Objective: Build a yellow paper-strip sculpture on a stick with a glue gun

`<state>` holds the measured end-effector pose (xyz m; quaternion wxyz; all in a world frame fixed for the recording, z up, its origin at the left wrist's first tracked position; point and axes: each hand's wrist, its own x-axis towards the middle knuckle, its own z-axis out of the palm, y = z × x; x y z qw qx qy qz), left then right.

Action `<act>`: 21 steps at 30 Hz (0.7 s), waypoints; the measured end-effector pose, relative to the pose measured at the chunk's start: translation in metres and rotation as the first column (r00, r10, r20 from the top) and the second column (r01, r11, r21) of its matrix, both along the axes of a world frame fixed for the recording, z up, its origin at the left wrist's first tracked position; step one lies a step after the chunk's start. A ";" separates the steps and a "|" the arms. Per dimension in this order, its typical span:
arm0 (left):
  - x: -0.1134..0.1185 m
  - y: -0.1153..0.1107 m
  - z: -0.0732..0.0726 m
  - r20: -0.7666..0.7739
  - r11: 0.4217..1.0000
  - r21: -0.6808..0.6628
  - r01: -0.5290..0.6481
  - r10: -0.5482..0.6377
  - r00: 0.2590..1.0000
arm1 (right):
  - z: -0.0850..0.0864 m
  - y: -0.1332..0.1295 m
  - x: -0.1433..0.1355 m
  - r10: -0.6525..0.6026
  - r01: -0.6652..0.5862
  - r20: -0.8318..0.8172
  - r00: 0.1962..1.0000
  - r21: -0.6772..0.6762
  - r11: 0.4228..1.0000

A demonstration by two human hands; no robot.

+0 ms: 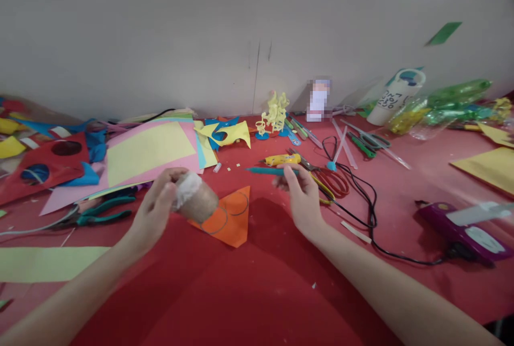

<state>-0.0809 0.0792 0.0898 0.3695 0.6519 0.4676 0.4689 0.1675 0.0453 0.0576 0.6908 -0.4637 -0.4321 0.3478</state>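
My left hand (158, 204) is closed on a small roll of tape (201, 201), brownish with a white end, tilted above the table. Under and beside it lies an orange sheet (239, 228) with circles drawn on it in dark line. The roll covers part of that sheet. A teal pen (263, 171) is pinched in my right hand (299, 190), its tip pointing left over the red table. Just behind the pen lies a yellow cutter-like tool (283, 159). Scissors with red handles (337, 180) rest to the right of my right hand.
Pliers with green handles (106, 211) lie left, below stacked coloured sheets (152, 150). A purple glue gun (461, 223) with a black cable sits right. Yellow curled-paper pieces (275, 113) stand near the white wall. Clear plastic bottles (437, 115) and a white tube (395, 99) are at back right.
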 end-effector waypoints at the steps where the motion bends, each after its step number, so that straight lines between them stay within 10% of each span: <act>1: -0.001 0.003 0.001 0.175 0.995 -0.078 -0.067 0.080 0.981 | -0.003 0.003 0.002 -0.014 0.014 -0.050 0.999 0.001 1.000; 6: -0.005 0.008 0.007 0.540 0.906 -0.412 -0.092 0.325 0.777 | -0.011 0.009 0.001 0.009 -0.024 -0.117 0.993 -0.124 0.992; 21: 0.004 -0.002 -0.002 0.567 0.854 -0.513 0.089 0.260 0.782 | -0.019 0.002 -0.006 0.182 -0.172 0.052 0.982 -0.158 0.972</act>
